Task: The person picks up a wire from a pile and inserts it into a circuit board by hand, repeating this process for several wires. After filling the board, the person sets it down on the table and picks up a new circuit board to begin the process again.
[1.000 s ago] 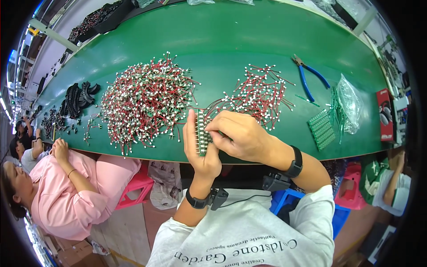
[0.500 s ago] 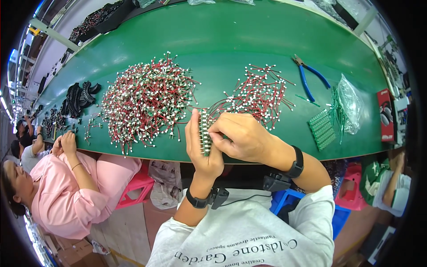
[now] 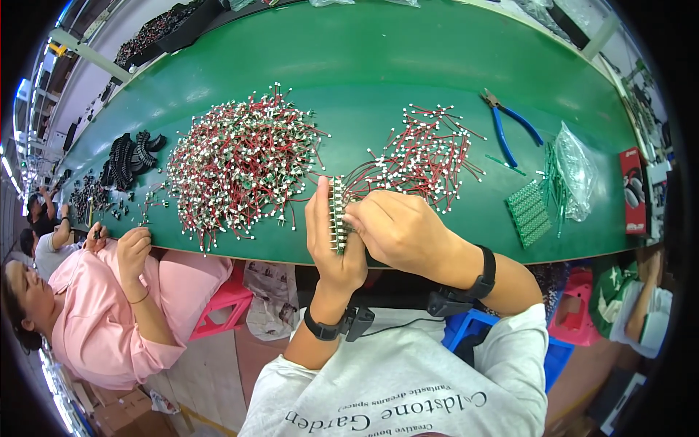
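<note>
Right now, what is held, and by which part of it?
The left hand holds the connector strip by its long sides; right hand: cannot tell.

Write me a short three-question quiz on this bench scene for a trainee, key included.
1. Which of these lies nearest the red box?
A) the black curved pieces
B) the larger wire pile
C) the clear plastic bag

2. True or false: the blue-handled pliers lie on the green table.

3. Fill in the blank: the strip of small parts is held in the person's ____ hand, while the fingers of the other hand are at its right edge.

Key: 1. C. 2. True. 3. Left; the left hand holds it upright on the picture, lengthwise.
</note>
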A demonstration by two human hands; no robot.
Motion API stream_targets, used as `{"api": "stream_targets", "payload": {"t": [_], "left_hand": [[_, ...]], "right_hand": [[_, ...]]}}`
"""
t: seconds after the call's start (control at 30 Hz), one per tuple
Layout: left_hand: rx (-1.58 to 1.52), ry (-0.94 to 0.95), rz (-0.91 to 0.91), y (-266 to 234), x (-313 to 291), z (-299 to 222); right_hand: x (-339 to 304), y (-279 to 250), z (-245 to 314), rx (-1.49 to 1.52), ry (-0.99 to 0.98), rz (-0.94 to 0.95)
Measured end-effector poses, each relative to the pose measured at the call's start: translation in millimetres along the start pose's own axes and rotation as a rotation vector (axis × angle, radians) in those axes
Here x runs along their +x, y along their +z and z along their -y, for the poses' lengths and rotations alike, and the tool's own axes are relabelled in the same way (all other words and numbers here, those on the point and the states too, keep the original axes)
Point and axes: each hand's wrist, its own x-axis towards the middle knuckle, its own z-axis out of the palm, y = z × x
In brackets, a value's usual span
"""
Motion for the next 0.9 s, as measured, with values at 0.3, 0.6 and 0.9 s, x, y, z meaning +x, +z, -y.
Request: {"api": "stream_targets", "payload": {"t": [0.3,0.6,0.9], "left_hand": [[-0.030,-0.010,0.005,1.5,-0.4,0.0],[0.002,0.021,0.021,2.3,-0.7,-2.6],[-0.113,-0.088,-0.048,5.5,-1.2,-2.7]], "right_hand": [[2.9,-3.5,-6.9,0.145,0.014,0.022],[4.2,-2.5,-5.8,0.070,0.018,-0.039],[6.0,2.0,-10.6,0.108,0.033,-0.061]]}}
